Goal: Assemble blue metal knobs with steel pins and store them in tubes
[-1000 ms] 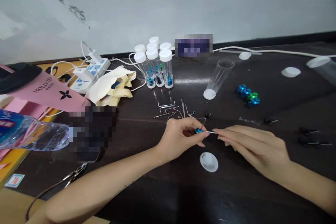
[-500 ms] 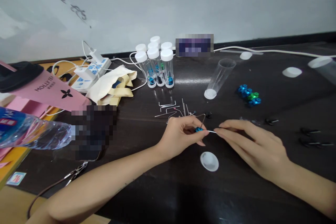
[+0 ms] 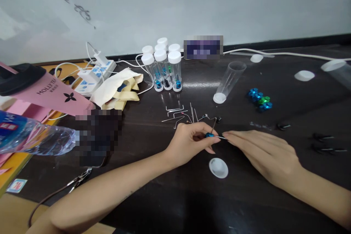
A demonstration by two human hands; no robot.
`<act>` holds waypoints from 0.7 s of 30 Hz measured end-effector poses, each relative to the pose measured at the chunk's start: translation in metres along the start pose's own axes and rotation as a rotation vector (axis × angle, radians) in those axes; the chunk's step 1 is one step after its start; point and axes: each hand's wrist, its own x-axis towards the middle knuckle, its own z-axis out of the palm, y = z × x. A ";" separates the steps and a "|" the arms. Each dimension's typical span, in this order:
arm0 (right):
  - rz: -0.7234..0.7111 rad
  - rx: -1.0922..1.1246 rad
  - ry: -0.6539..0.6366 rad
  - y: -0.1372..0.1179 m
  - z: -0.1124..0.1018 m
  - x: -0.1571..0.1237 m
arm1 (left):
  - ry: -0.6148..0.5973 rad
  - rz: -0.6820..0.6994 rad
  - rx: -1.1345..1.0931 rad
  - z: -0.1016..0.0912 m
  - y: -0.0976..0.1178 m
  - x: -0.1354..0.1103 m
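My left hand [image 3: 189, 139] is closed, pinching a small shiny blue part [image 3: 210, 135] between thumb and fingertips. A thin bent wire rises from near this part. From its right side a thin metal rod [image 3: 221, 138] sticks out toward my right hand [image 3: 265, 153]. The fingers of my right hand are pressed together at the rod's right end. Just behind my left hand lie several thin metal pins and bent wires [image 3: 175, 109]. A round translucent white cap [image 3: 218, 168] rests on the dark table [image 3: 170, 201] in front of the hands.
Capped clear tubes [image 3: 177, 71] with small parts stand at the back. One open tube [image 3: 230, 82] stands right of them. Blue and green parts [image 3: 260, 98], black pieces [image 3: 323, 137] and white caps [image 3: 305, 75] lie rightward. A pink cup [image 3: 52, 91] and plastic bottle [image 3: 35, 135] are left.
My right hand's fingers have straightened and drawn together, rolling slightly along the rod's end. My left hand stays nearly in place with the blue part.
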 end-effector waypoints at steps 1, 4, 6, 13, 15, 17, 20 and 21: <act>0.006 0.004 0.004 0.000 0.000 0.001 | -0.006 0.002 0.001 0.000 0.000 0.000; 0.020 0.041 0.002 -0.001 -0.001 0.003 | -0.037 0.000 -0.005 0.000 0.001 0.000; 0.038 0.073 0.005 -0.003 -0.002 0.006 | -0.048 0.002 0.001 0.000 0.001 0.000; 0.083 0.181 -0.048 -0.009 -0.001 0.014 | -0.078 0.105 0.088 -0.001 0.005 -0.002; 0.111 0.199 -0.070 -0.010 0.000 0.015 | -0.085 0.108 0.086 -0.001 0.005 -0.002; 0.154 0.183 -0.057 -0.010 0.001 0.014 | -0.076 0.091 0.077 -0.002 0.004 -0.002; 0.178 0.146 -0.030 -0.010 0.001 0.012 | -0.033 0.056 0.013 -0.002 0.003 0.001; 0.172 0.134 -0.018 -0.010 0.001 0.011 | -0.022 0.043 -0.018 -0.001 0.003 0.002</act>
